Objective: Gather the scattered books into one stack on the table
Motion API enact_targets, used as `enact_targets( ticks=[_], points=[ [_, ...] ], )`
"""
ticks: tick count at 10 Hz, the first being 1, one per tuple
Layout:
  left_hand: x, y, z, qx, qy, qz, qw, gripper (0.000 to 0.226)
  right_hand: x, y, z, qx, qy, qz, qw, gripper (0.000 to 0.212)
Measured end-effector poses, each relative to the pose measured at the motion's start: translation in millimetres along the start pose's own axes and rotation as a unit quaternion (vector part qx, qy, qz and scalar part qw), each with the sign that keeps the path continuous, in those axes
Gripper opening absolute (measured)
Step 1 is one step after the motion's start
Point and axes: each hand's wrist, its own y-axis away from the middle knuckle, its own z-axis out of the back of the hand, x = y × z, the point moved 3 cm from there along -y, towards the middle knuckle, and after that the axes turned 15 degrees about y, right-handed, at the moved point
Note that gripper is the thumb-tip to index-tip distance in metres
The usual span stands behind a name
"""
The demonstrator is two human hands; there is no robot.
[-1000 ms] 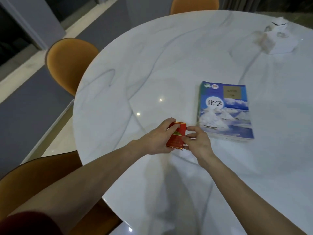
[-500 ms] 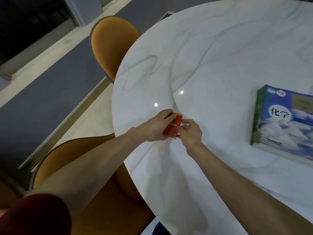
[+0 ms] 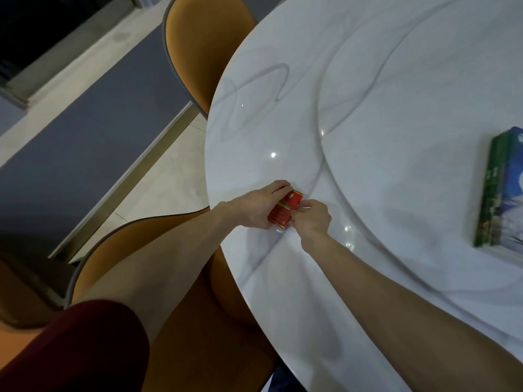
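A small red book (image 3: pixel 284 210) lies on the white marble table (image 3: pixel 283 114) near its left edge. My left hand (image 3: pixel 254 206) grips its left side and my right hand (image 3: pixel 312 217) pinches its right side. A stack of books (image 3: pixel 502 193) with a blue, snowy-mountain cover on top and green spines sits at the far right, partly cut off by the frame edge. It is well apart from both hands.
A raised round centre disc (image 3: pixel 424 137) fills the table's middle, its rim curving just right of my hands. One orange chair (image 3: pixel 203 43) stands at the table's far left, another (image 3: pixel 175 306) sits under my arms by the near edge.
My view has swung left and down, so the book stack slid to the right edge. Both hands stay closed on the small red book near the table's left edge.
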Motion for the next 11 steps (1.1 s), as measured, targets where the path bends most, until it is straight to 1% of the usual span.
enact_targets(
  ticks=[2,3,4,6,7,8,9,10,11],
  points=[
    [6,-6,-1,0.031,0.006,0.001,1.000,0.088,-2,-4,-9,-0.013,0.002,-0.009,1.000,0.028],
    [6,-7,0,0.036,0.002,-0.003,0.999,0.088,-5,-8,-11,-0.012,0.004,-0.013,1.000,0.029],
    [6,-9,-1,0.037,-0.004,-0.009,0.999,0.088,-6,-8,-13,-0.004,0.004,-0.014,1.000,0.014],
    [8,-10,-4,0.027,-0.017,-0.011,0.999,0.087,-7,-11,-13,0.008,0.008,-0.009,1.000,0.015],
    [6,-8,-1,0.035,-0.027,-0.005,0.999,0.088,-3,-7,-8,0.013,0.030,-0.002,0.999,0.008],
    [0,-4,5,0.035,-0.041,0.002,0.999,0.089,-1,0,7,0.023,0.099,0.014,0.995,0.021],
    [-5,-2,9,0.031,-0.052,0.001,0.998,0.080,1,6,21,0.033,0.193,0.052,0.979,0.027],
    [-24,-2,16,-0.002,-0.069,-0.002,0.998,0.054,7,15,48,0.017,0.326,0.124,0.937,0.025],
    [-43,-6,18,-0.006,-0.086,-0.006,0.996,0.040,11,21,65,-0.011,0.378,0.146,0.914,0.027]
  ],
)
